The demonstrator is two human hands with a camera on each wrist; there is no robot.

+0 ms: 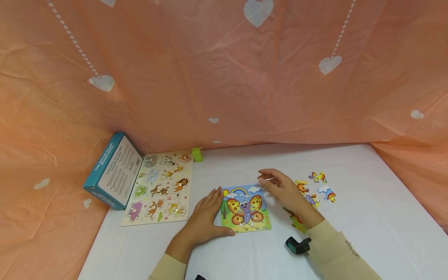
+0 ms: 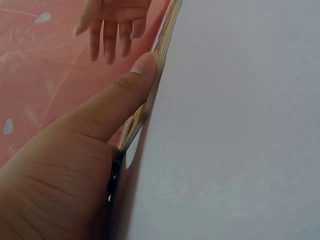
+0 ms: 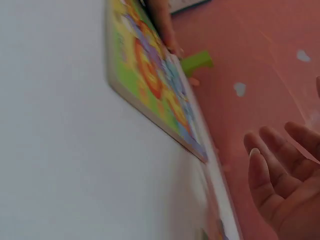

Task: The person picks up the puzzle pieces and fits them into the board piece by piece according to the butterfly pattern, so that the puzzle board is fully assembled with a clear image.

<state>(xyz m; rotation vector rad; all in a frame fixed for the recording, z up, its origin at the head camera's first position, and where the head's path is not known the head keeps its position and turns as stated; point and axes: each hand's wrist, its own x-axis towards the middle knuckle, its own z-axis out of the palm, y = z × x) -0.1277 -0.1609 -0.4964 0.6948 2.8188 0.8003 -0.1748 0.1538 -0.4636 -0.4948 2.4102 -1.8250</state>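
A square butterfly puzzle board (image 1: 246, 210) lies flat on the white table, its printed picture showing a rainbow, a sun and a tree. My left hand (image 1: 204, 219) rests against it, fingers stretched along the left side and thumb at the near edge. In the left wrist view, the thumb (image 2: 120, 97) touches the board's rim. My right hand (image 1: 280, 190) hovers by the far right corner, fingers loosely bent and holding nothing; the right wrist view shows this hand (image 3: 287, 180) apart from the board (image 3: 155, 75). Loose jigsaw pieces (image 1: 318, 177) lie to the right, some partly hidden by the right arm.
To the left lies a wooden animal peg puzzle (image 1: 162, 190), with a teal box (image 1: 117, 171) standing at its left side. A lime green block (image 1: 197, 154) sits near the back edge. Behind the table hangs a pink-orange cloth (image 1: 224, 77) with white hearts.
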